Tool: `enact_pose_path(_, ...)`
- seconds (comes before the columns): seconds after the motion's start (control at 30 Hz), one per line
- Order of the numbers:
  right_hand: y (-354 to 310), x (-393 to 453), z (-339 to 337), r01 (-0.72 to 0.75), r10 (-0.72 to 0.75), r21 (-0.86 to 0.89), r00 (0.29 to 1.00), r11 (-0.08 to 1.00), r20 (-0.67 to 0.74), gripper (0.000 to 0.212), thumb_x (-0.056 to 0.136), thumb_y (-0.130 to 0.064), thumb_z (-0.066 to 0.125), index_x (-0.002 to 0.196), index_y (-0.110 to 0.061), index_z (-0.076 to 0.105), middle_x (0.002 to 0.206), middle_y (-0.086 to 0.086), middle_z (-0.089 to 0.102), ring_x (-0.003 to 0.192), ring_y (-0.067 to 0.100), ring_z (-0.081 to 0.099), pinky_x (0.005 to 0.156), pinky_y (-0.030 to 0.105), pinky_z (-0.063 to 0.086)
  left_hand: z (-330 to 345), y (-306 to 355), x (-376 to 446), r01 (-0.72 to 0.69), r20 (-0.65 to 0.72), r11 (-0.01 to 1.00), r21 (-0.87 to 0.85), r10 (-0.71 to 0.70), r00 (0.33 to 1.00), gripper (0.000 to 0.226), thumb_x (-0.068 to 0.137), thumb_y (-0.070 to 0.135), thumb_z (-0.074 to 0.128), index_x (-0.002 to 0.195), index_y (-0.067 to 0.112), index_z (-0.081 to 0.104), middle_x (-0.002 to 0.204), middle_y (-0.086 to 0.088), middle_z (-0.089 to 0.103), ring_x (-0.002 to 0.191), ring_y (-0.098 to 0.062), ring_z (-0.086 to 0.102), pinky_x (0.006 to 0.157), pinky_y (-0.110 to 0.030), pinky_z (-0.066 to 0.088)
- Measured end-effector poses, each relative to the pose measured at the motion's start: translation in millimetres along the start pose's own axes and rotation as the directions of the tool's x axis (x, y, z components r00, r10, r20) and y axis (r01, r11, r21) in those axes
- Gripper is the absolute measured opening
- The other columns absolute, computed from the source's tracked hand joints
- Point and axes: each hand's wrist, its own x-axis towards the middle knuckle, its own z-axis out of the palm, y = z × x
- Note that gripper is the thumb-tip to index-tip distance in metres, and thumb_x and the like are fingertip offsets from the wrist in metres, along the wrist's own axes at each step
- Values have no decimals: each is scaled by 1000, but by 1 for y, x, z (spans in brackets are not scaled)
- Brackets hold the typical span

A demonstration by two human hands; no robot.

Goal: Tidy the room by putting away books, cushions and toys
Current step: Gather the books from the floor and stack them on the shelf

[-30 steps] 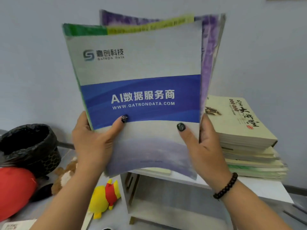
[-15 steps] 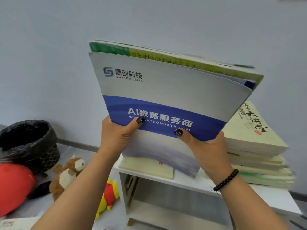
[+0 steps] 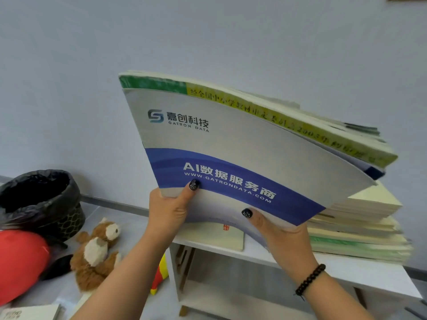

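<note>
While a sheaf of books is held tilted above the white shelf, its lower edge is gripped by the left hand and the right hand, each thumb pressed on the front cover. A stack lies on the shelf at right. A plush dog sits on the floor beside a bin.

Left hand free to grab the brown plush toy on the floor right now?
Probably not. The left hand grips the bundle of books together with the right hand, so it is occupied. The brown plush toy lies unobstructed below it.
</note>
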Motion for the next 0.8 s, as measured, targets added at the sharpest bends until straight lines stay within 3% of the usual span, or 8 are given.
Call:
enact_pose_path(0.1, 3, -7, -2, -19, 19, -8, 999, 1000, -50, 88, 25, -78, 79, 96, -29, 61, 86, -27, 71, 85, -6, 67, 65, 8, 51, 0, 4, -4, 24, -19, 999, -22, -24, 1000, 25, 84, 15, 66, 89, 33, 49, 87, 17, 59, 66, 19, 59, 55, -3, 45)
enact_pose_path(0.17, 0, -9, -3, -1, 0, -16, 999, 1000, -42, 79, 30, -71, 82, 94, -28, 63, 83, -26, 72, 81, -7, 68, 63, 7, 50, -1, 9, -7, 22, -15, 999, -23, -22, 1000, 24, 83, 17, 67, 89, 33, 50, 78, 21, 63, 66, 17, 60, 53, -2, 46)
enact_pose_path(0.27, -7, -7, -6, 9, -11, -46, 1000, 999, -28, 35, 54, -40, 81, 87, -40, 70, 85, -26, 72, 84, -3, 68, 63, 10, 53, -5, 22, -13, 51, 12, 999, 0, -51, 999, 23, 71, 34, 68, 88, 32, 53, 64, 31, 65, 65, 17, 61, 50, -2, 45)
enact_pose_path(0.4, -7, -6, -7, -22, 22, -116, 1000, 993, -6, 32, 66, -8, 82, 83, -32, 68, 75, -25, 71, 72, -7, 68, 57, 6, 48, -22, 31, -17, 197, 46, 969, 148, -206, 978, 33, 63, 53, 68, 83, 27, 64, 70, 27, 69, 68, 6, 66, 56, -10, 50)
enact_pose_path(0.47, -2, -7, -4, -71, 73, -153, 997, 986, 12, 28, 68, -8, 83, 84, -28, 71, 78, -21, 73, 73, -3, 69, 59, 8, 49, -32, 30, -17, 333, 53, 909, 249, -356, 933, 44, 64, 60, 72, 87, 23, 69, 83, 17, 74, 79, -9, 70, 77, -30, 57)
enact_pose_path(0.53, 6, -10, -1, -115, 122, -183, 992, 976, 25, 27, 70, -10, 83, 87, -28, 72, 83, -19, 74, 79, -1, 70, 63, 9, 50, -40, 28, -16, 448, 65, 843, 298, -486, 872, 43, 69, 57, 76, 91, 20, 73, 84, 6, 77, 79, -23, 73, 81, -43, 59)
enact_pose_path(0.67, 16, -15, 7, -208, 220, -216, 975, 954, 30, 26, 72, -12, 82, 90, -29, 72, 87, -21, 74, 82, -2, 69, 65, 8, 49, -52, 24, -13, 560, 160, 786, 263, -607, 778, 37, 78, 45, 75, 102, 17, 73, 89, -5, 77, 80, -30, 74, 78, -48, 59)
enact_pose_path(0.8, 14, -14, 13, -354, 377, -233, 924, 906, 64, 24, 73, -19, 82, 94, -25, 73, 88, -16, 75, 83, 4, 71, 70, 19, 56, -67, 17, -10, 563, 215, 793, 235, -607, 765, 30, 85, 34, 70, 110, 18, 71, 98, -7, 76, 88, -32, 73, 86, -51, 56)
